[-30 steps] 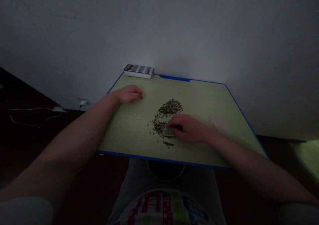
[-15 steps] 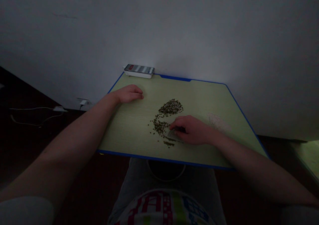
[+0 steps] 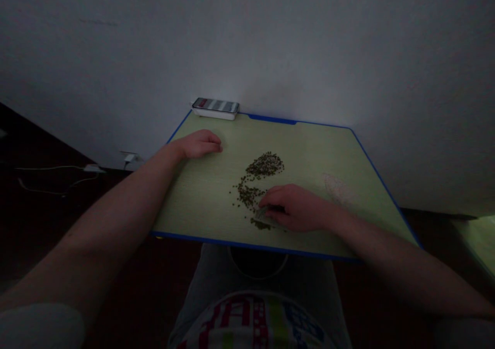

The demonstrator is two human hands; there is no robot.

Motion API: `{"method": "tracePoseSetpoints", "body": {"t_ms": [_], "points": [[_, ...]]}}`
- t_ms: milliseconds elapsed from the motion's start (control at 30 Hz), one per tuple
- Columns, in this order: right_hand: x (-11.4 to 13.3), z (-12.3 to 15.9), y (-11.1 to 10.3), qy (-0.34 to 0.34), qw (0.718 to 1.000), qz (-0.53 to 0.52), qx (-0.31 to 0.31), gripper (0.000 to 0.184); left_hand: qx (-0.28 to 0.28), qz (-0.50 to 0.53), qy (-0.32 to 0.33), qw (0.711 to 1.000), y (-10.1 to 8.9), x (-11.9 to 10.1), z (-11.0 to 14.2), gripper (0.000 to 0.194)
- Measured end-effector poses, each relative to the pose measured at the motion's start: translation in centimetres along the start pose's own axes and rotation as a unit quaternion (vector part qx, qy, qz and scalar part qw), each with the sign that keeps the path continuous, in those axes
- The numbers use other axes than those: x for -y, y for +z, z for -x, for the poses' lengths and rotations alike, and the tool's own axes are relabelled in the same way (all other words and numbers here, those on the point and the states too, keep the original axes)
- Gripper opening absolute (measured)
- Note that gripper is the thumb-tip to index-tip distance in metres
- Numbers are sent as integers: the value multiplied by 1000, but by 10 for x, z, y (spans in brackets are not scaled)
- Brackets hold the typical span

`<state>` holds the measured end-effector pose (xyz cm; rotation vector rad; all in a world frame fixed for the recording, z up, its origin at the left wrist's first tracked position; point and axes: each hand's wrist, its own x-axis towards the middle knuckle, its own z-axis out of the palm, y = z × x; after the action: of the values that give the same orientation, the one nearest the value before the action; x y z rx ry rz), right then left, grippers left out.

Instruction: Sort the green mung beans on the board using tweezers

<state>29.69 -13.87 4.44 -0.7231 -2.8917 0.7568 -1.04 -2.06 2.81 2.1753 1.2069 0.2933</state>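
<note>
A heap of small dark green beans point(image 3: 258, 176) lies in the middle of a pale green table with a blue rim point(image 3: 201, 199). My right hand point(image 3: 296, 208) rests just below the heap, its fingers curled over a small pale flat thing point(image 3: 263, 215) that it presses to the table beside a few stray beans. My left hand point(image 3: 201, 144) lies at the table's far left with the fingers curled in loosely, and I see nothing in it. A faint patch of white grains point(image 3: 337, 188) sits to the right of my right hand.
A phone lies on a white block point(image 3: 215, 108) at the table's far left corner against the white wall. A round bowl rim point(image 3: 258, 264) shows under the near edge, above my lap. Cables and a plug point(image 3: 91, 168) lie on the dark floor at left.
My right hand has slid toward the near edge of the table with the pale thing under its fingers. The left hand has stayed where it was.
</note>
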Motion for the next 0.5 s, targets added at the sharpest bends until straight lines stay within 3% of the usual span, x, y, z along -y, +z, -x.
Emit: {"method": "tracePoseSetpoints", "body": {"t_ms": [500], "points": [[23, 1, 3, -31, 997, -38, 60, 20, -2, 21, -24, 999, 1, -2, 0, 32]]}}
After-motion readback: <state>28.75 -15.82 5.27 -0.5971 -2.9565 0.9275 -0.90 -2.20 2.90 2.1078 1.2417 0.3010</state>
